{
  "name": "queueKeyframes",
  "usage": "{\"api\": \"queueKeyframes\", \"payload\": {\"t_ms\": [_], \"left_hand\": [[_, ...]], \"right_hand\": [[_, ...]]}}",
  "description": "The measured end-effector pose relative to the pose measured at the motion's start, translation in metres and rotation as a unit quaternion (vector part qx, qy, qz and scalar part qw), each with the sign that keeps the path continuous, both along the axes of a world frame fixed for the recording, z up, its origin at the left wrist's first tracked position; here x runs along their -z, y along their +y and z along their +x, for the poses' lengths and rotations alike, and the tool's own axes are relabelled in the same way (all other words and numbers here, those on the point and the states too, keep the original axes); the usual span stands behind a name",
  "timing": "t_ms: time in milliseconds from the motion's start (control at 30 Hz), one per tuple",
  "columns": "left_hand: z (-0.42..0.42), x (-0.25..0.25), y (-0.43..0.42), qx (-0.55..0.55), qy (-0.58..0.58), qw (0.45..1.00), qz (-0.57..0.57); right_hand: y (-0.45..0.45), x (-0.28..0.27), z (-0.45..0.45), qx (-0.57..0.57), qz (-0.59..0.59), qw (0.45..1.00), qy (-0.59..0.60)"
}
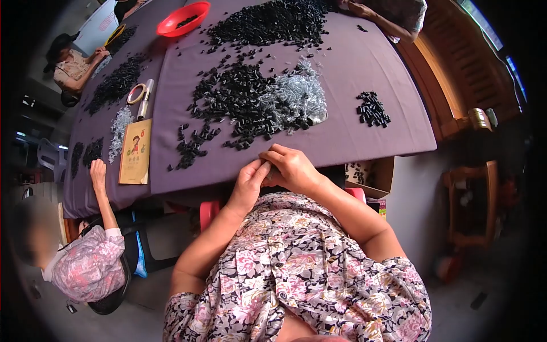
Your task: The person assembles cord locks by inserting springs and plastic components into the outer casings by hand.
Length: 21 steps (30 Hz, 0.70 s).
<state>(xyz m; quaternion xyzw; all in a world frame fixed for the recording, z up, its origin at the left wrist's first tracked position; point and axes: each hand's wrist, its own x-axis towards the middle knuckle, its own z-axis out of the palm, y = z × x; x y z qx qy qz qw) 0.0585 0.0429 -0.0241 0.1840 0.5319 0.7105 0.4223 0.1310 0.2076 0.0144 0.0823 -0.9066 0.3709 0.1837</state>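
Observation:
Both of my hands meet just off the near edge of the purple-grey tablecloth (353,137). My left hand (249,185) has its fingers pressed together, with the fingertips against the other hand. My right hand (293,170) is curled, thumb and fingers closed at the same spot. Whatever they pinch is too small or hidden to make out. Beyond them lies a heap of small black pieces (233,97), and against its right side a pile of clear plastic pieces (299,94). A smaller group of black pieces (373,109) sits to the right.
A red bowl (183,20), a large black heap (268,23), a tape roll (137,93) and a yellow booklet (135,153) are on the table. Co-workers sit at left (88,262), upper left (74,65) and top right. An open box (370,174) stands below the table edge.

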Motion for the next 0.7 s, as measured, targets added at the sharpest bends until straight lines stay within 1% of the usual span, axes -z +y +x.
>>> {"api": "queueKeyframes", "payload": {"t_ms": [67, 100, 133, 167, 200, 233, 267, 333, 400, 433, 467, 500, 533, 600, 633, 700], "left_hand": [[0.002, -0.019, -0.001, 0.019, -0.012, 0.999, -0.023], [-0.001, -0.021, -0.004, 0.052, -0.029, 0.998, -0.030], [-0.004, -0.027, -0.008, 0.048, -0.029, 0.998, -0.039], [-0.008, -0.035, -0.012, 0.041, -0.029, 0.998, -0.048], [-0.011, -0.042, -0.017, 0.033, -0.030, 0.997, -0.057], [-0.017, -0.045, -0.024, 0.024, -0.010, 0.998, -0.056], [-0.024, -0.046, -0.031, 0.007, 0.010, 0.998, -0.056], [-0.041, -0.047, -0.048, -0.056, 0.080, 0.993, -0.060], [-0.062, -0.050, -0.069, -0.147, 0.147, 0.975, -0.077], [-0.072, -0.049, -0.081, -0.199, 0.166, 0.963, -0.074], [-0.080, -0.051, -0.091, -0.251, 0.192, 0.945, -0.088], [-0.087, -0.051, -0.103, -0.293, 0.222, 0.923, -0.110], [-0.093, -0.048, -0.114, -0.332, 0.251, 0.900, -0.129], [-0.111, -0.022, -0.131, -0.392, 0.338, 0.837, -0.174], [-0.115, -0.017, -0.133, -0.419, 0.379, 0.802, -0.194], [-0.120, -0.012, -0.131, -0.404, 0.469, 0.745, -0.249]], "right_hand": [[0.006, -0.006, 0.002, 0.009, -0.024, 0.999, -0.022], [0.010, -0.009, 0.004, 0.011, -0.037, 0.999, -0.034], [0.018, -0.015, 0.008, 0.042, -0.045, 0.997, -0.054], [0.029, -0.015, 0.012, 0.075, -0.021, 0.995, -0.060], [0.037, -0.022, 0.018, 0.128, -0.080, 0.984, -0.099], [0.053, -0.010, 0.023, 0.162, -0.094, 0.981, -0.059], [0.073, 0.004, 0.029, 0.179, -0.096, 0.979, -0.013], [0.111, 0.014, 0.046, 0.240, -0.091, 0.966, -0.020], [0.139, 0.019, 0.057, 0.314, -0.029, 0.949, -0.016], [0.146, 0.013, 0.061, 0.348, 0.003, 0.937, -0.018], [0.169, 0.031, 0.067, 0.367, 0.013, 0.930, -0.006], [0.171, 0.024, 0.069, 0.400, -0.006, 0.915, -0.046], [0.174, 0.029, 0.067, 0.386, 0.026, 0.921, 0.047], [0.176, 0.031, 0.067, 0.428, 0.019, 0.904, 0.006], [0.173, 0.030, 0.065, 0.435, 0.045, 0.899, -0.002], [0.166, 0.025, 0.062, 0.451, 0.100, 0.887, -0.018]]}}
